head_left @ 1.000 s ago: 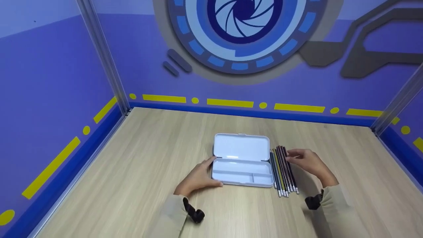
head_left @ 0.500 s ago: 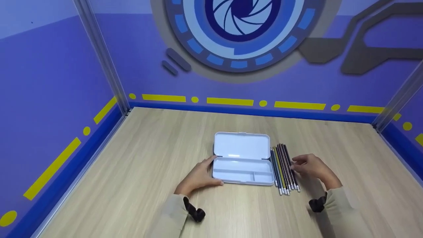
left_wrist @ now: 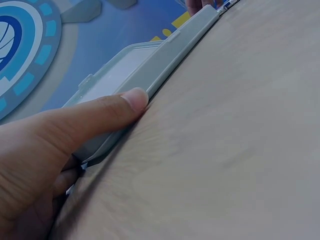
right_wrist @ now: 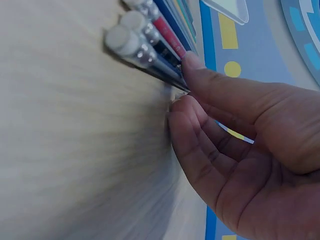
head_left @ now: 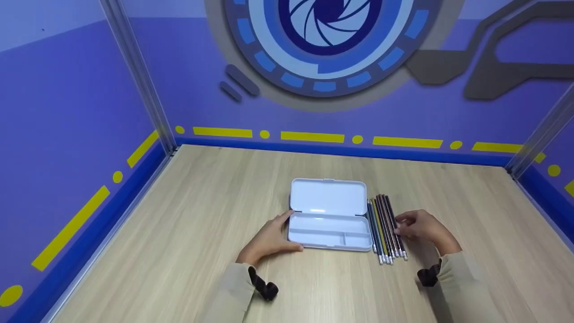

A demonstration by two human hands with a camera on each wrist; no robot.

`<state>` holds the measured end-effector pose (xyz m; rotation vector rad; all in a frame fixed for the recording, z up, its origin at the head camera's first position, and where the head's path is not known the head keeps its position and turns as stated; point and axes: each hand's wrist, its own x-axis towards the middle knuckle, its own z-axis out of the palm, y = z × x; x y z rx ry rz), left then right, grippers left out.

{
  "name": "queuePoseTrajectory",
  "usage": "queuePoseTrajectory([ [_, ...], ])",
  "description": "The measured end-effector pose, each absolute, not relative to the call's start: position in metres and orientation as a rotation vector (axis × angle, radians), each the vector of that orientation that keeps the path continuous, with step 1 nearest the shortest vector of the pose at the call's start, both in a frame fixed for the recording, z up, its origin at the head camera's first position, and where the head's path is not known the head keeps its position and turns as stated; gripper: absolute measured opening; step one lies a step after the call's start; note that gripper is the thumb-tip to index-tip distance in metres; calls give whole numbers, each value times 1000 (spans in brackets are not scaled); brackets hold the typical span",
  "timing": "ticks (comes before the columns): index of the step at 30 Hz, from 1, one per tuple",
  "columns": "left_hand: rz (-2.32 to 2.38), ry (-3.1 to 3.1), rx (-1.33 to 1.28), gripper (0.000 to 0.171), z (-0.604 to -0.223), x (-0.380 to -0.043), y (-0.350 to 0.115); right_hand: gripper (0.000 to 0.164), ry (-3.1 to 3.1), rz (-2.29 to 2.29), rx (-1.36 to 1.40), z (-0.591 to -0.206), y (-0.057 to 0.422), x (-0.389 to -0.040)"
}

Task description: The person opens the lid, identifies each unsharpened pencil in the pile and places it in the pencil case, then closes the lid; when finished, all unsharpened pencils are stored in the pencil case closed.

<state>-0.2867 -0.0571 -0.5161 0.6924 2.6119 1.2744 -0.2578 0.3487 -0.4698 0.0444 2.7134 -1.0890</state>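
Observation:
A white pencil case [head_left: 328,196] lies with its lid folded back, its divided tray toward me. My left hand [head_left: 268,240] holds the case's left end. In the left wrist view its thumb [left_wrist: 134,99] presses the front edge; the other fingers are mostly hidden behind the end. Right beside the case lies a row of several pencils [head_left: 384,229], eraser ends toward me. My right hand [head_left: 421,229] is at the row's right side. In the right wrist view, thumb [right_wrist: 200,70] and curled fingers pinch the outermost pencil [right_wrist: 159,70] along its shaft.
The wooden table [head_left: 215,193] meets a blue-purple back wall [head_left: 188,80] with yellow marks. A metal post [head_left: 143,85] rises at the left corner. Black camera bands [head_left: 264,287] sit on both wrists, over beige sleeves.
My right hand has moved slightly toward me and to the right along the outermost pencil. The left hand keeps its place at the case.

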Motion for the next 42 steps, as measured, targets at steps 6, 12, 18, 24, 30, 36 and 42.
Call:
queuePoseTrajectory([
  [6, 1270, 2607, 678, 108, -516, -286, -58, 49, 2658, -1153, 90, -472, 350, -259],
  [12, 1272, 2611, 677, 107, -516, -286, -57, 52, 2620, -1194, 115, -471, 352, -258],
  [18, 1289, 2606, 699, 105, -516, -287, -55, 52, 2681, -1123, 164, -467, 352, -257],
  [24, 1305, 2602, 713, 105, -517, -287, -57, 52, 2720, -1087, 157, -466, 346, -257],
  [30, 1314, 2604, 716, 104, -517, -287, -59, 54, 2665, -1149, 158, -466, 348, -258],
  [36, 1303, 2603, 703, 106, -518, -288, -59, 57, 2600, -1240, 135, -468, 353, -260],
  [42, 1300, 2605, 689, 107, -519, -288, -57, 57, 2571, -1290, 128, -465, 352, -259],
])
